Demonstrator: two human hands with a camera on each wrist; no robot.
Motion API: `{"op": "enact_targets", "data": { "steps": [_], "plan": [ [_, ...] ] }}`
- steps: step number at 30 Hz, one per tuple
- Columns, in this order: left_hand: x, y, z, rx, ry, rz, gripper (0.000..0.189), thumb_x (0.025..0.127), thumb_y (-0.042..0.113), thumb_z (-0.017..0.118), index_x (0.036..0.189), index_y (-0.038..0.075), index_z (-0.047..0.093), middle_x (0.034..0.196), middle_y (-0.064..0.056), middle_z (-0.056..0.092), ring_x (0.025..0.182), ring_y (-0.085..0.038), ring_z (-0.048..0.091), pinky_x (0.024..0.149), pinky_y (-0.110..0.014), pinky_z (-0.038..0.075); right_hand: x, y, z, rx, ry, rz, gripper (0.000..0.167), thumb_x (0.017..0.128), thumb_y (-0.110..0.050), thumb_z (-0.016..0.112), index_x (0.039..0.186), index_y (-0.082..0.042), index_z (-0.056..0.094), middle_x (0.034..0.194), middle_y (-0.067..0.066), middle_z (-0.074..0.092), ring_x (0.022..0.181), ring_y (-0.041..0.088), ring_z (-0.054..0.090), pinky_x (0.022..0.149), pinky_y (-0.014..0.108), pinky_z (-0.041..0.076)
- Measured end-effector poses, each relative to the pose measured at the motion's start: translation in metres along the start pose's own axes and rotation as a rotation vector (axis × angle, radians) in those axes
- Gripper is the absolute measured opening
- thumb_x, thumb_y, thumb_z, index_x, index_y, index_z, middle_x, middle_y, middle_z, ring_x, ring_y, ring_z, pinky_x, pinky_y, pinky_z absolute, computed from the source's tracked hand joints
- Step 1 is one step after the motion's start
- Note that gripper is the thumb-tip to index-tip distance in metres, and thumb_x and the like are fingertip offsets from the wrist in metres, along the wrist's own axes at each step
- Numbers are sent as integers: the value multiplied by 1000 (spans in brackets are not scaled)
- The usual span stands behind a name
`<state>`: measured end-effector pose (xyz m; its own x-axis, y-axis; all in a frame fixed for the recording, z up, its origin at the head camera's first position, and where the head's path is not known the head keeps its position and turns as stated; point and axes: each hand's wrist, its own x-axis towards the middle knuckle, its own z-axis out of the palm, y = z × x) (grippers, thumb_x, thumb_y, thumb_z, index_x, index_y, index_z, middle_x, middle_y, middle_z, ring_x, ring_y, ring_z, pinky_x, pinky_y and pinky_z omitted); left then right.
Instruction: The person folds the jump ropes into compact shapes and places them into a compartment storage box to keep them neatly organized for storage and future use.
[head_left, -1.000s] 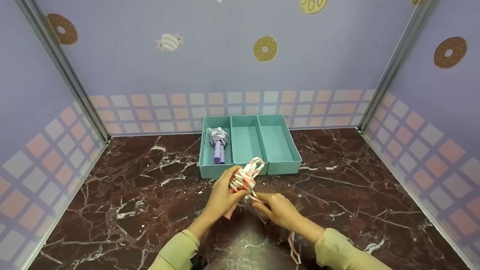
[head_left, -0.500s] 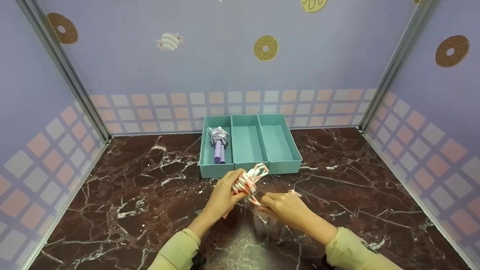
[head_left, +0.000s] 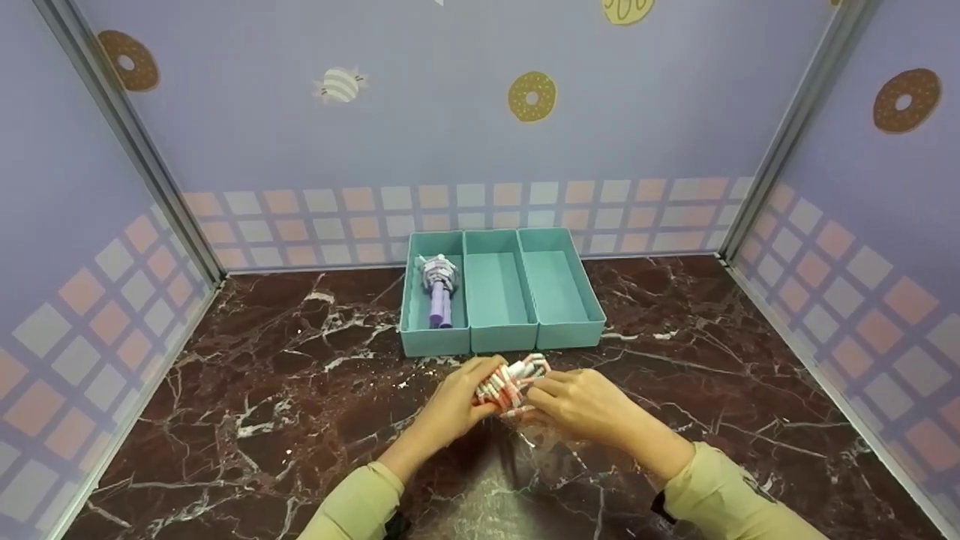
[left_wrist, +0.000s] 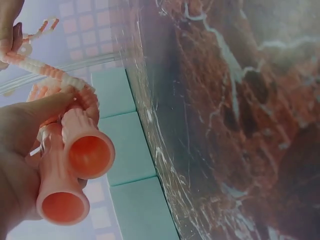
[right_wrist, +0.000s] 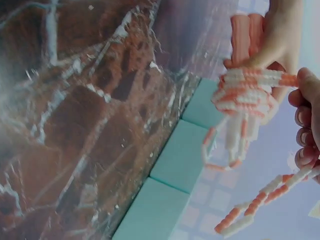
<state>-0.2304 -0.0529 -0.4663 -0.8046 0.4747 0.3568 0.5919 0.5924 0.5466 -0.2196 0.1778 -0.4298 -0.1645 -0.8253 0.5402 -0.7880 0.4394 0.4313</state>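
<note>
A pink and white beaded jump rope (head_left: 501,386) is bundled in front of the tray, above the table. My left hand (head_left: 454,397) grips it around its two pink handles (left_wrist: 54,162), whose hollow flared ends face the left wrist camera. Turns of beaded cord (right_wrist: 245,92) wrap the bundle, and a loop sticks out past them. At the bundle's right, my right hand (head_left: 574,401) pinches the cord, drawn taut from the wraps in the right wrist view. A loose beaded tail (right_wrist: 255,202) hangs from that hand. Its fingertips are partly hidden in the head view.
Behind the hands stands a teal three-compartment tray (head_left: 435,343). A purple and white jump rope (head_left: 439,289) lies in its left compartment. Patterned walls (head_left: 480,150) enclose the dark marbled table (head_left: 300,420) at the back and sides.
My right hand has moved up and around the bundle's right side, carrying the cord. The bundle has shifted slightly right and toward me. The tail hanging below is out of the head view now.
</note>
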Motion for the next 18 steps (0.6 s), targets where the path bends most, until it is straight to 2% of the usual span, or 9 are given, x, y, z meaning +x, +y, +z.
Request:
{"op": "enact_targets", "data": {
  "steps": [5, 9, 13, 18],
  "plan": [
    [-1, 6, -1, 35, -126, 28, 67, 80, 12, 77, 142, 11, 50, 135, -10, 60, 118, -28, 62, 102, -42, 53, 1, 5, 1, 27, -3, -8, 26, 85, -39, 71, 83, -16, 58, 75, -10, 62, 65, 7, 57, 54, 18, 49],
    [-1, 12, -2, 81, -215, 41, 69, 81, 17, 78, 143, 15, 49, 133, -10, 59, 116, -28, 63, 100, -42, 55, 0, 9, 4, 98, -10, 60, 20, 89, -35, 67, 84, -16, 59, 77, -9, 62, 68, 8, 58, 60, 19, 51],
    [-4, 17, -4, 104, -257, 48, 72, 80, 16, 79, 145, 16, 48, 127, -9, 60, 112, -26, 63, 97, -41, 56, -4, 10, 10, 188, -8, 139, 21, 91, -32, 67, 82, -16, 57, 74, -6, 62, 62, 9, 58, 54, 20, 50],
    [-7, 18, -5, 99, -272, 44, 73, 80, 16, 79, 146, 15, 47, 130, -7, 62, 114, -24, 63, 100, -38, 55, -7, 10, 15, 299, -11, 196, 23, 93, -28, 66, 78, -15, 54, 64, -5, 57, 51, 5, 44, 46, 16, 40]
  ]
}}
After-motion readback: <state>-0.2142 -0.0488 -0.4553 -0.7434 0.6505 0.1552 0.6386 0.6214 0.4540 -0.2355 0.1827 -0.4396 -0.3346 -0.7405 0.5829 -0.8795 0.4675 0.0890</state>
